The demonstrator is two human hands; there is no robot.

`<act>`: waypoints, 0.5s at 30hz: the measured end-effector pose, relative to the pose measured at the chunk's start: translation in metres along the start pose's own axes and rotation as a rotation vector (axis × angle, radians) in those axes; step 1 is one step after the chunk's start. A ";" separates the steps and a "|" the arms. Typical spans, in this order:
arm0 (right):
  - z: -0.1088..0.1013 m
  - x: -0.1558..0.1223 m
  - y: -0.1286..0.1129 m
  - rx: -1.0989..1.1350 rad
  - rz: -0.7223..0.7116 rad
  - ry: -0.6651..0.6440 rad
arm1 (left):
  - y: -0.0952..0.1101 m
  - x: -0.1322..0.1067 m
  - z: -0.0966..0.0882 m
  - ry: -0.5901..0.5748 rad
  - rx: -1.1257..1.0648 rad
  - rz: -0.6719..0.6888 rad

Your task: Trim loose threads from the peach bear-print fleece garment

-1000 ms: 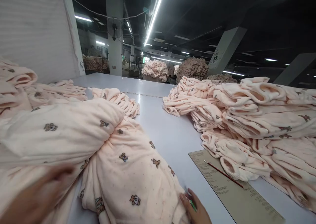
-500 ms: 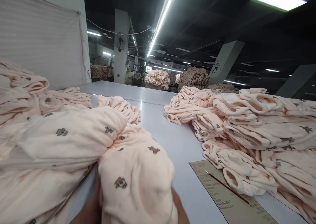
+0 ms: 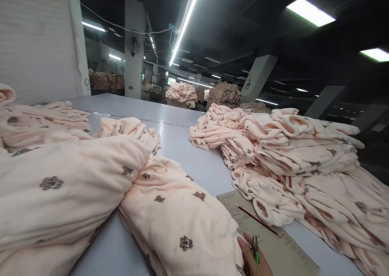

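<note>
A peach fleece garment with small bear prints (image 3: 179, 219) lies spread in front of me on the grey table (image 3: 194, 162). My right hand (image 3: 253, 259) shows at the bottom edge, touching the garment's right side, with a small green thread snip (image 3: 254, 247) held in its fingers. My left hand is out of view. A bulky heap of the same fleece (image 3: 60, 191) rests on the left, against the garment.
A tall pile of folded peach garments (image 3: 291, 154) fills the right side. A brown printed card (image 3: 273, 243) with a thin red pencil (image 3: 255, 219) lies beside my right hand. More heaps (image 3: 182, 93) stand in the dark hall behind.
The garment, bunched up between both hands half a second ago, now lies spread flat. My left hand has dropped out of view. The view has shifted left.
</note>
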State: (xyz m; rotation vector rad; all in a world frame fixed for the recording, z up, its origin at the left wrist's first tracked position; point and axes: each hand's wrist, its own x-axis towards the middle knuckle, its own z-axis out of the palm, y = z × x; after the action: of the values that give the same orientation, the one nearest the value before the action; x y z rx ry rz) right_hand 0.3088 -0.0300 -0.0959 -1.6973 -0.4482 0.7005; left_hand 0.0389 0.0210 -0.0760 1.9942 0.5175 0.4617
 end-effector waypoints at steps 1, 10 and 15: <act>-0.005 -0.002 0.004 0.002 -0.007 0.023 | -0.003 0.005 0.002 0.012 0.039 0.016; 0.003 -0.042 -0.019 0.035 -0.223 0.066 | 0.004 0.040 0.045 0.073 0.279 0.161; 0.011 -0.072 -0.026 -0.011 -0.343 0.052 | 0.047 0.035 0.008 0.248 0.102 0.051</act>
State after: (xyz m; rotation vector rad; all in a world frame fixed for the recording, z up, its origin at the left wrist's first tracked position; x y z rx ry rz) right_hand 0.2498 -0.0611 -0.0568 -1.5926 -0.6870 0.4036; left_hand 0.0804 0.0142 -0.0344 2.0636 0.6549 0.7329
